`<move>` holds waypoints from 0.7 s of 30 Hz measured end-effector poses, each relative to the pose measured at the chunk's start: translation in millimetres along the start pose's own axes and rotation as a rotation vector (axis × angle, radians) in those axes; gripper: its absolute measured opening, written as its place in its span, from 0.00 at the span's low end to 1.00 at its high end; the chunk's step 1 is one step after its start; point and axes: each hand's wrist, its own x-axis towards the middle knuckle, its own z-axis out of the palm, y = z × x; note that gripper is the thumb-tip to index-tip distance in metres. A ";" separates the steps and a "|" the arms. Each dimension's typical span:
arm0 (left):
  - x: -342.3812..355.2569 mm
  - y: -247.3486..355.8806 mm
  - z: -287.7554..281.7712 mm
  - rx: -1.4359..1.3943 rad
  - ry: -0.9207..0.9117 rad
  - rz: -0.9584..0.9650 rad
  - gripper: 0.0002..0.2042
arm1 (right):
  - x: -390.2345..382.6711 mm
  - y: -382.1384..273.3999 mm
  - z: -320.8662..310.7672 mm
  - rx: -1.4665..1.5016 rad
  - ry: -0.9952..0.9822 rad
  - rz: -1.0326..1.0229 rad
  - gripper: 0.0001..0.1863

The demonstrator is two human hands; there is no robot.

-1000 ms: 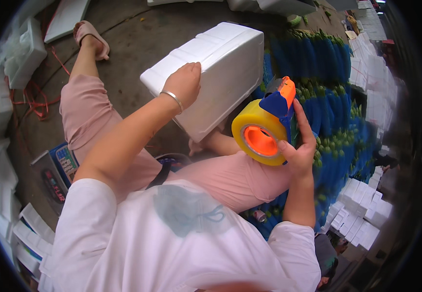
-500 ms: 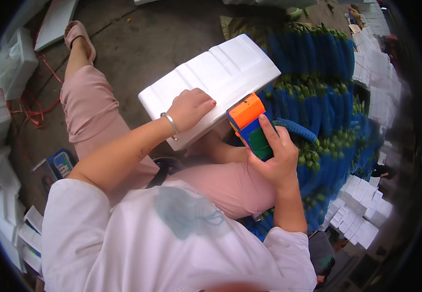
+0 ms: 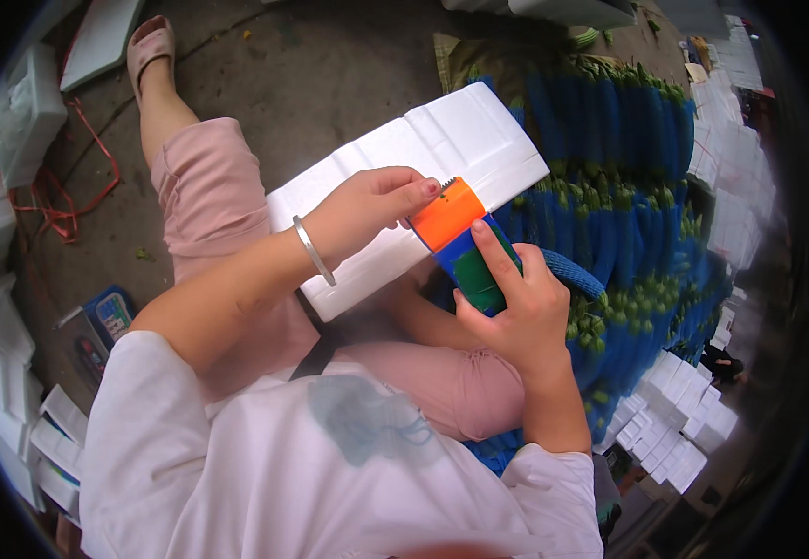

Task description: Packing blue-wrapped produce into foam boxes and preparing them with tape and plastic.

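Across my lap lies a white foam box point(image 3: 395, 140), long and tilted up to the right, its ribbed side uppermost. My right hand point(image 3: 521, 289) grips a tape dispenser point(image 3: 451, 217), orange at the toothed end, blue and green on the body. The forefinger lies along its body, and the dispenser is over the box's near edge. My left hand point(image 3: 377, 205), with a silver bangle at the wrist, is closed beside the toothed edge, thumb and fingers pressed together. Whatever its fingertips pinch is too small or clear to make out.
To the right lie rows of green vegetables in blue net sleeves point(image 3: 600, 224). White foam boxes point(image 3: 675, 419) are stacked at the lower right, with more point(image 3: 32, 121) along the left. Red string point(image 3: 60, 210) and a blue-framed keypad device point(image 3: 111, 312) are on the floor at left.
My left hand has left the box's top and moved right to the dispenser's toothed end, its fingers now closed. The dispenser has turned, its orange end shifting left over the box.
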 end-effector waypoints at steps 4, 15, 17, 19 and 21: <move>0.5 13.7 -2.7 -0.166 0.019 -0.111 0.10 | 10.4 -2.2 0.0 0.016 0.005 -0.009 0.39; 45.5 15.2 -28.0 0.011 0.188 0.007 0.11 | 20.9 -12.6 -7.6 0.075 -0.121 0.154 0.43; 78.4 17.9 -61.6 0.203 0.389 0.095 0.11 | 14.4 -6.8 -14.0 0.053 -0.184 0.237 0.42; 105.9 14.8 -123.8 0.529 0.557 0.148 0.15 | -5.7 4.0 -19.6 -0.075 -0.302 0.302 0.41; 124.7 16.4 -170.0 0.836 0.631 -0.009 0.14 | -30.7 18.8 -13.2 -0.075 -0.362 0.335 0.42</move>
